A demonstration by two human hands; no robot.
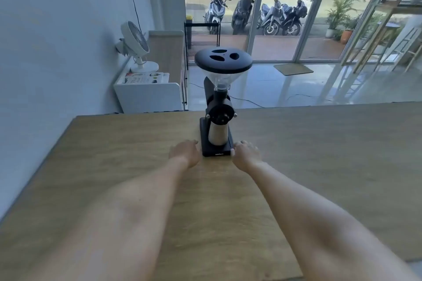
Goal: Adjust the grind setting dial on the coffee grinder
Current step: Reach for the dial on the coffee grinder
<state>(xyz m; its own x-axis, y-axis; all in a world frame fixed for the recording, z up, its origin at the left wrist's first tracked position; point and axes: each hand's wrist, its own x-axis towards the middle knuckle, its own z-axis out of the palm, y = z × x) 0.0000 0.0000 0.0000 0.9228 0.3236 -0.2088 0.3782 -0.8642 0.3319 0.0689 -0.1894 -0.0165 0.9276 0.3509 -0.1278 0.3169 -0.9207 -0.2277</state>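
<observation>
Both hands, left hand (186,151) and right hand (245,153), flank the coffee grinder (218,107) base, fingers loosely curled, gripping nothing; the dial (221,114) appears untouched, adjustment pending.

I see two bare forearms reaching into my view from the bottom edge, with no sleeve, cuff or glove on either one. The left hand (186,152) and the right hand (245,154) are both bare too; I can make out no ring, watch, strap or bracelet at the wrists. The arms look broad near the camera and narrow toward the wrists, stretched by the wide lens. Fingertips are too small and blurred to describe.
</observation>
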